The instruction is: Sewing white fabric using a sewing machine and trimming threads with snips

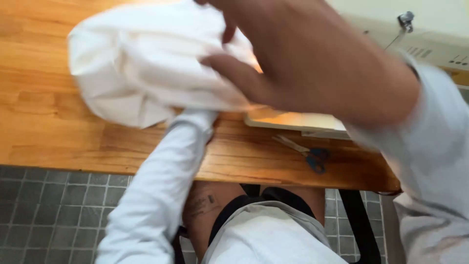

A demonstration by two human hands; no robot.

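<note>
Your right hand (312, 58) is raised close to the camera, fingers curled loosely against the white cloth (141, 63), with the thumb (234, 73) pressed onto its upper side. The hand is blurred, so you can see it touching and bunching the fabric, but how tightly it pinches is hard to judge.

Your left hand is hidden: the left sleeve (161, 186) runs up from below and disappears under the cloth, so I cannot tell whether that hand is closed on the fabric or only supporting it from underneath.

The white cloth is a crumpled, puffed bundle held up in the air above the wooden table (44, 112), over its middle, between your two arms. It does not rest flat on the wood; its lower folds hang just above the left cuff.

On the table to your right lies a pair of scissors (305, 151) with blue handles, blades shut, apart from the cloth and from both hands. Just behind them sits the pale base of a sewing machine (293, 120), with its upper body (439, 46) reaching to the far right edge behind your right sleeve (439, 146).

No bowl, box or tray shows anywhere on the table.

Below the table edge you see grey floor tiles (49, 205) and your lap.
</note>
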